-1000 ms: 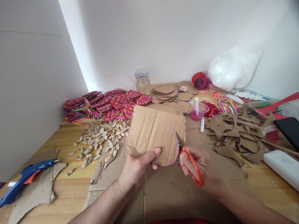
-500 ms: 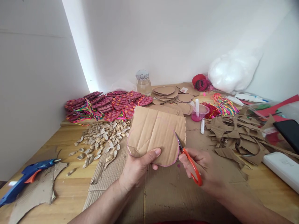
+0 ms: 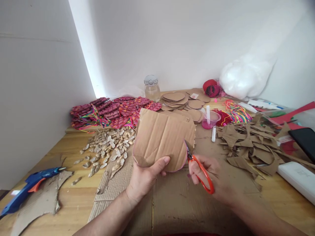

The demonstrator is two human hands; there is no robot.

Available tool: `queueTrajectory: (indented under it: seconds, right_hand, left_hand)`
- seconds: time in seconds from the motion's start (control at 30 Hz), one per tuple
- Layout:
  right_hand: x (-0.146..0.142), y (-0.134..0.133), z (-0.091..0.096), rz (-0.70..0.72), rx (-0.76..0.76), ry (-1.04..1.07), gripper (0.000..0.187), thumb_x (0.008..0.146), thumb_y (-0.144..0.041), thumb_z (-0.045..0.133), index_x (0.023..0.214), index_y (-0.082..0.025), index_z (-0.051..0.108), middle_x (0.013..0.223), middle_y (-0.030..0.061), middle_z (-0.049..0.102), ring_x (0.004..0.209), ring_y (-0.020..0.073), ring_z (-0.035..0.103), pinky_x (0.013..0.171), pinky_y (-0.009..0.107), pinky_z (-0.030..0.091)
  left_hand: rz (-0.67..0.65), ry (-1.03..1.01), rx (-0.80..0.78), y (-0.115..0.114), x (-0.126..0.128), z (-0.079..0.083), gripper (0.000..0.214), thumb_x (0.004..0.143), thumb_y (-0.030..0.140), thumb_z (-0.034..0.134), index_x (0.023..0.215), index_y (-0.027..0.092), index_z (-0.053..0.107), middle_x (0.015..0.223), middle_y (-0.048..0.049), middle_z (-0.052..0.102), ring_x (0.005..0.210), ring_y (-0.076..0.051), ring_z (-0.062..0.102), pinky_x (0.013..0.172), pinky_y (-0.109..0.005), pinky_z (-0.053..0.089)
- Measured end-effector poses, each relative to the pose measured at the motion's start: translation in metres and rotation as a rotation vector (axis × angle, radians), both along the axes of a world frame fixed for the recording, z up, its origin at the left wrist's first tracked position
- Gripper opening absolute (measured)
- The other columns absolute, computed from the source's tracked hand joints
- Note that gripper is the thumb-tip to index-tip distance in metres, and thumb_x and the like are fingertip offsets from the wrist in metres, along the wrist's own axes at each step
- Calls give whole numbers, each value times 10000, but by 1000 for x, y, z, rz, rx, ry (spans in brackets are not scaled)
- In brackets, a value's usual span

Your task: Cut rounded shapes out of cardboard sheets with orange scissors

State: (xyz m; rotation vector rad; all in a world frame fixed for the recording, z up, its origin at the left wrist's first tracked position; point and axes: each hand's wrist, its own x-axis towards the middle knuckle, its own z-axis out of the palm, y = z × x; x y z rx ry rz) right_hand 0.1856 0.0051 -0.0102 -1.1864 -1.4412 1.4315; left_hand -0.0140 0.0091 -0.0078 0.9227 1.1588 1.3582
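My left hand (image 3: 149,175) grips a piece of corrugated cardboard (image 3: 163,137) by its lower edge, thumb on top and fingers underneath. The piece is rounded at the bottom, straight across the top, and a pink line runs along its edge. Orange-handled scissors (image 3: 200,173) are in my right hand (image 3: 208,172), fingers through and around the handles. Their blades lie on the right side of the cardboard, at the pink line, and look nearly closed. Beneath both hands a brown cardboard sheet (image 3: 177,203) covers the wooden table.
Peanut shells (image 3: 108,147) and a blue glue gun (image 3: 31,186) lie left. Decorated pink pieces (image 3: 118,109), a glass jar (image 3: 152,91) and cut cardboard shapes (image 3: 174,96) sit behind. Rightward are a pink cup (image 3: 211,121), cardboard scraps (image 3: 253,144), a white box (image 3: 296,180) and a phone (image 3: 304,141).
The cardboard has tilted and shifted slightly up and left in my left hand. My right hand and the scissors remain at nearly the same spot on its right edge.
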Motion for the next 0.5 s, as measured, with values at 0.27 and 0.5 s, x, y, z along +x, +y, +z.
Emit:
queueTrajectory:
  seconds: [0.27, 0.5]
  right_hand:
    - [1, -3, 2, -20, -18, -19, 548, 856, -708, 547, 640, -220, 423, 525, -48, 430, 484, 100, 336, 462, 239, 251]
    - [-2, -4, 7, -65, -48, -28, 552, 823, -730, 554, 633, -230, 419, 480, -50, 428, 462, 106, 343, 445, 242, 254]
  left_hand:
    - [-77, -126, -135, -1, 1, 5, 476, 671, 236, 871, 1106, 160, 693, 933, -24, 702, 654, -113, 647, 376, -147, 471]
    - [-96, -164, -166, -1, 2, 5, 632, 674, 213, 871, 1264, 188, 645, 1005, -48, 725, 683, -128, 676, 375, -144, 477]
